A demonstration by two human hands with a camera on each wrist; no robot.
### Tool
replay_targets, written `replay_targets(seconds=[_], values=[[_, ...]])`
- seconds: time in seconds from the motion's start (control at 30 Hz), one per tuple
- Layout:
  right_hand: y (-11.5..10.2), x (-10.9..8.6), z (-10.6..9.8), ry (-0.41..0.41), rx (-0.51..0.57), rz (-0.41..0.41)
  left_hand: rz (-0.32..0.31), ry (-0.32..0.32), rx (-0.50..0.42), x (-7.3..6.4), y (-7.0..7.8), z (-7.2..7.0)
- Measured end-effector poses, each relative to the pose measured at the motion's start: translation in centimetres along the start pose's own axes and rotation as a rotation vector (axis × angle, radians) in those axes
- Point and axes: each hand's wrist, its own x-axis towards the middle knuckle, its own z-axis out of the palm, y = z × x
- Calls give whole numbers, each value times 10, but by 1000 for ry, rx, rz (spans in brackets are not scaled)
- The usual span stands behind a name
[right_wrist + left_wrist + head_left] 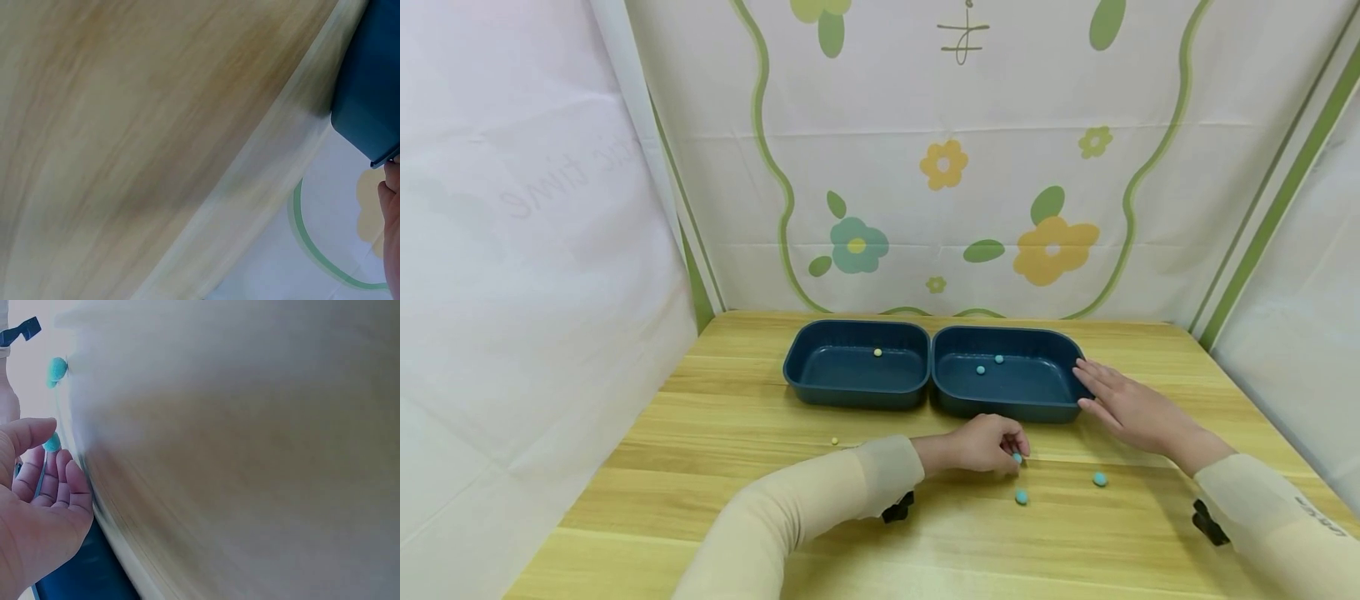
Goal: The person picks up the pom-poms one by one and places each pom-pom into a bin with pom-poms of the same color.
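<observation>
My left hand reaches in front of the right dark blue bin, its thumb and fingertips pinching a small teal ball. In the left wrist view the same teal ball shows between thumb and fingers. Close by on the table lies a second teal ball, with a third teal ball farther right. My right hand touches the right end of that bin, fingers straight along its rim. Inside the bin are two teal balls.
A matching left bin stands side by side with the right one and holds one yellow ball. Another small yellow ball lies on the wooden table in front. Printed cloth hangs behind and on both sides.
</observation>
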Motion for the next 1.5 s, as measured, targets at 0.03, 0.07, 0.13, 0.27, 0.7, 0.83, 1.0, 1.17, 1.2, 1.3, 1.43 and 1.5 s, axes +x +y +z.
replay_targets(seconds=[0.03,0.07,0.13,0.27,0.7,0.83,1.0,1.17,1.2,1.3,1.43,1.5], values=[[0,0,0,1,-1,-1,-1,5,-4,0,0,0],[0,0,0,1,-2,-2,0,8,-8,0,0,-1],[1,-1,1,1,-4,-5,4,14,-15,0,0,-1],[2,-2,2,8,-3,-11,15,21,-24,1,1,-2],[1,-3,3,27,-6,-7,87,22,-72,-4,14,-16],[1,-3,4,36,-4,-4,109,26,-68,-3,18,-22],[1,-2,2,27,-6,0,125,41,-80,-3,22,-31],[0,-2,-1,9,-1,2,143,79,-102,-3,26,-40],[0,-2,-1,3,1,2,145,86,-105,-2,26,-41],[0,-1,-2,-2,5,-1,150,113,-112,-1,26,-47],[0,0,-2,-17,9,4,149,160,-122,2,24,-55],[0,0,-2,-26,11,9,147,186,-130,3,23,-59]])
